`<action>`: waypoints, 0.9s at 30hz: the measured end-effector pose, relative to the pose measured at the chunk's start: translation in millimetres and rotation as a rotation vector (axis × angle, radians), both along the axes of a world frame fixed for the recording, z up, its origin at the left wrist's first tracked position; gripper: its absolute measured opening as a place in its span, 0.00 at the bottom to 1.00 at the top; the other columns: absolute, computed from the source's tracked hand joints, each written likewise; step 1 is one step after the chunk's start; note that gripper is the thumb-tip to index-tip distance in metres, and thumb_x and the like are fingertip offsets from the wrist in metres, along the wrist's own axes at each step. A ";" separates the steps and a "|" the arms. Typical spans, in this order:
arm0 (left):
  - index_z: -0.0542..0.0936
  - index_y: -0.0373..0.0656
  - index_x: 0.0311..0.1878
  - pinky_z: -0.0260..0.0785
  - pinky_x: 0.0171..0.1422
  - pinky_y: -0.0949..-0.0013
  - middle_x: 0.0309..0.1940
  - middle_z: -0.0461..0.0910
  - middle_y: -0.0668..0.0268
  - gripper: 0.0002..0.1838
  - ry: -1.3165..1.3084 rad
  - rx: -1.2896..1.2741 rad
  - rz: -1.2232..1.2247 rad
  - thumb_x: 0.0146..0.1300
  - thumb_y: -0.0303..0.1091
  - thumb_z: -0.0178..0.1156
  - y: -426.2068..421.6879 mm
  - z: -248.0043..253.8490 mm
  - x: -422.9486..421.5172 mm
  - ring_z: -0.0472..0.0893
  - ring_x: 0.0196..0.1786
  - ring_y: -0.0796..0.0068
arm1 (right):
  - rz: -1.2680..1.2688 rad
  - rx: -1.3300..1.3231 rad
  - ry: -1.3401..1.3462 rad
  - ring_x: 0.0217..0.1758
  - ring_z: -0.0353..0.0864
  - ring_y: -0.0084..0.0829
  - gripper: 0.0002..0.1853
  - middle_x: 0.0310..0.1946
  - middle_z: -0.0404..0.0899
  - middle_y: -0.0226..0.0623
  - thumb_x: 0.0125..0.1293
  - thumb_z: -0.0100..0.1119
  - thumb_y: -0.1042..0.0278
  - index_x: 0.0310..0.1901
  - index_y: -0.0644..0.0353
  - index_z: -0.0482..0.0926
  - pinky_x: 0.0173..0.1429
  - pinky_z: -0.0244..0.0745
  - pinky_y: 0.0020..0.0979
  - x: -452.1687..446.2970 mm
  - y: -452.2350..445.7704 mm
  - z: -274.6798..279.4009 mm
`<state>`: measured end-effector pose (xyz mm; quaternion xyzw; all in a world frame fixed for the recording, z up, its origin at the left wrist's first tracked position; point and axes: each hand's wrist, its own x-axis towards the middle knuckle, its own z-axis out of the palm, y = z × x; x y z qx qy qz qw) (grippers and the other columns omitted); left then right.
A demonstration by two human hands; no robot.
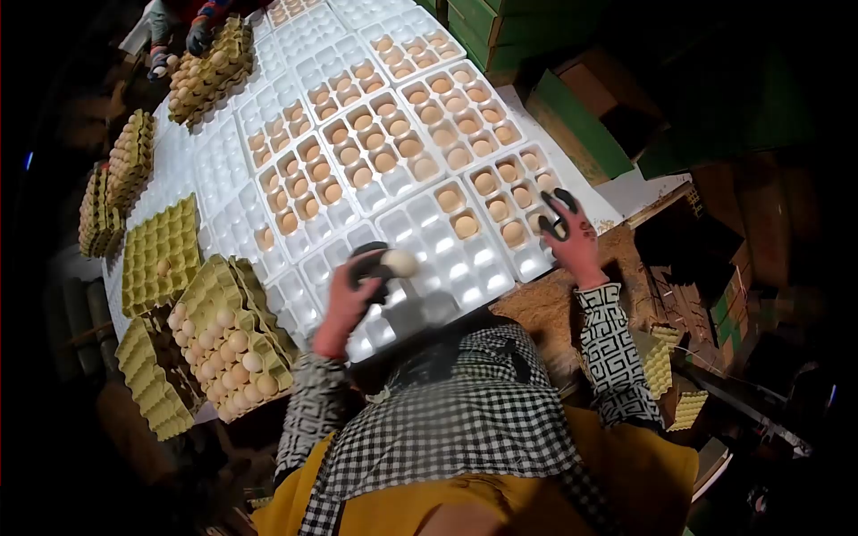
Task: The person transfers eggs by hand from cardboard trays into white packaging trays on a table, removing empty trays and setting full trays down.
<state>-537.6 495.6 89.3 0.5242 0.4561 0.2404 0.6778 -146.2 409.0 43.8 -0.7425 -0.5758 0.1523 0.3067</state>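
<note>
The fingers [370,255] of the left hand [349,290] were curled partway round one pale egg [401,263], and one side of it poked out. That egg was at the left side of the front tray [474,268]. It looked blurry, so I couldn't tell if it touched anything below. I'd guess it was light and hard outside, but easy to crack, and smooth enough to slip. The best place to hold it would be round its fat middle, with gentle fingertips and no squeezing.

The front tray was white and shiny, with two brown eggs [465,224] along its right side. Right of the front tray was another white tray [534,260]. The right hand [576,246] was there, its fingers a bit apart and bent by the eggs; I couldn't tell if they had hold of one.

Left of the front tray were yellow paper trays [204,290] with eggs. Past the front tray, far to the left, I saw another person's hand [198,37].
</note>
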 end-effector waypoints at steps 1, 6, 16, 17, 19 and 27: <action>0.79 0.43 0.60 0.78 0.45 0.63 0.46 0.80 0.59 0.30 0.194 0.247 -0.083 0.53 0.43 0.70 -8.6 -33.0 31.8 0.83 0.43 0.68 | -0.079 0.199 0.153 0.59 0.77 0.47 0.25 0.59 0.73 0.47 0.57 0.67 0.73 0.59 0.56 0.77 0.60 0.75 0.40 6.3 3.9 -7.4; 0.79 0.54 0.57 0.77 0.48 0.57 0.61 0.71 0.57 0.29 0.860 0.559 -0.203 0.51 0.49 0.72 -60.6 -51.9 135.7 0.82 0.50 0.57 | -0.083 0.275 -0.082 0.61 0.72 0.49 0.20 0.56 0.74 0.48 0.58 0.65 0.73 0.54 0.61 0.78 0.65 0.69 0.46 29.3 18.1 -54.5; 0.71 0.43 0.67 0.69 0.64 0.58 0.61 0.72 0.53 0.32 0.386 0.452 0.326 0.57 0.31 0.65 -78.4 -66.3 98.5 0.74 0.60 0.51 | 0.011 0.143 -0.274 0.65 0.68 0.51 0.22 0.57 0.74 0.44 0.56 0.67 0.62 0.53 0.57 0.79 0.68 0.65 0.51 23.9 16.4 -80.4; 0.71 0.42 0.67 0.66 0.66 0.56 0.62 0.71 0.52 0.32 0.457 0.592 0.248 0.56 0.30 0.64 -75.8 -69.7 92.2 0.72 0.62 0.49 | 0.016 0.141 -0.268 0.65 0.68 0.51 0.23 0.57 0.74 0.45 0.56 0.68 0.63 0.54 0.58 0.78 0.68 0.64 0.51 25.4 16.3 -82.9; 0.72 0.41 0.66 0.60 0.71 0.51 0.65 0.69 0.51 0.32 0.610 0.859 0.110 0.55 0.27 0.62 -72.9 -91.1 80.5 0.68 0.65 0.45 | 0.008 0.169 -0.316 0.64 0.69 0.52 0.23 0.55 0.75 0.46 0.55 0.68 0.64 0.53 0.59 0.79 0.68 0.64 0.50 24.9 15.5 -83.3; 0.80 0.41 0.52 0.69 0.61 0.50 0.52 0.78 0.55 0.19 0.619 1.140 0.348 0.54 0.28 0.61 -74.3 9.3 -61.1 0.77 0.54 0.49 | 0.314 0.207 0.400 0.49 0.81 0.37 0.25 0.47 0.82 0.42 0.58 0.64 0.78 0.60 0.65 0.77 0.57 0.74 0.33 -149.8 39.5 8.6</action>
